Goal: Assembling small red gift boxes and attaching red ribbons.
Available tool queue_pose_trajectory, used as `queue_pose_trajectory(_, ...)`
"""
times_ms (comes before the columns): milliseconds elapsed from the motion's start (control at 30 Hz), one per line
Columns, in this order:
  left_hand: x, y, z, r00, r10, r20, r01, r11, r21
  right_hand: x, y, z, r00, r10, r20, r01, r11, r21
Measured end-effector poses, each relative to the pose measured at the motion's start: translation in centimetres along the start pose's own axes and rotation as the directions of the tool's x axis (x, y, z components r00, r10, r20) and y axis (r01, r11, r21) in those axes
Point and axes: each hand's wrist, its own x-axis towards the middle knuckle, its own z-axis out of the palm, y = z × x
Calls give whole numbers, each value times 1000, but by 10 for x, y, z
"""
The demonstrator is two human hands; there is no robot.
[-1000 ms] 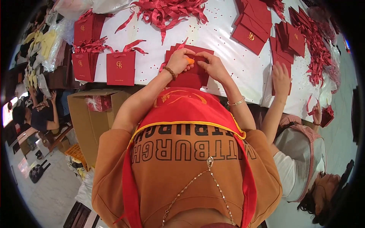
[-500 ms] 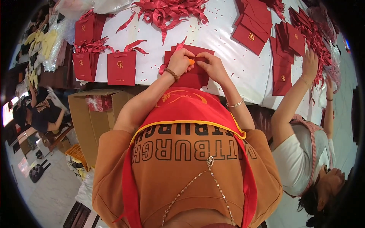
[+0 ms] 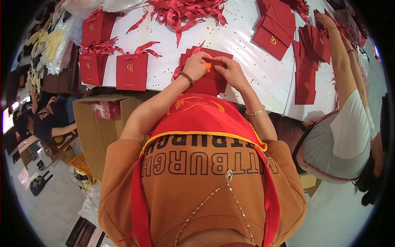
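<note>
At the table's near edge, my left hand (image 3: 196,67) is closed over a dark red paper gift bag (image 3: 207,85). A small orange piece (image 3: 207,65) shows at its fingertips; its kind is unclear. My right hand (image 3: 231,73) is closed in a pinch beside it, thumb and forefinger over the same bag. What lies between those fingertips is too small to tell. A red ribbon (image 3: 198,48) sticks out past my left hand, and more red card lies beneath the bag. Left of my hands, a finished-looking red bag (image 3: 131,73) lies with its ribbon handle attached.
Stacked red bags (image 3: 91,70) lie at the left edge. A heap of red ribbons (image 3: 181,16) sits at the back, with more red bags (image 3: 273,35) to the right. A co-worker's arm (image 3: 343,55) reaches over the table's right side. A cardboard box (image 3: 88,136) stands below left.
My hands stay almost in place at the bag. The co-worker on the right has leaned forward and reached farther across the table.
</note>
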Motion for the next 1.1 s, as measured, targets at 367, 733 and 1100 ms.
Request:
queue_pose_trajectory(367, -3, 11, -4, 975, -215, 49, 220, 925, -311, 1, -10, -1, 995, -99, 24, 99, 995, 10)
queue_pose_trajectory(733, -2, -1, -5, 994, -107, 31, 111, 974, -198, 3, -15, 0, 997, -9, 75, 27, 967, -255)
queue_pose_trajectory(1100, 12, -6, -12, 993, 53, 102, -57, 998, 38, 0, -6, 6, 989, -149, 1, 146, 971, -188)
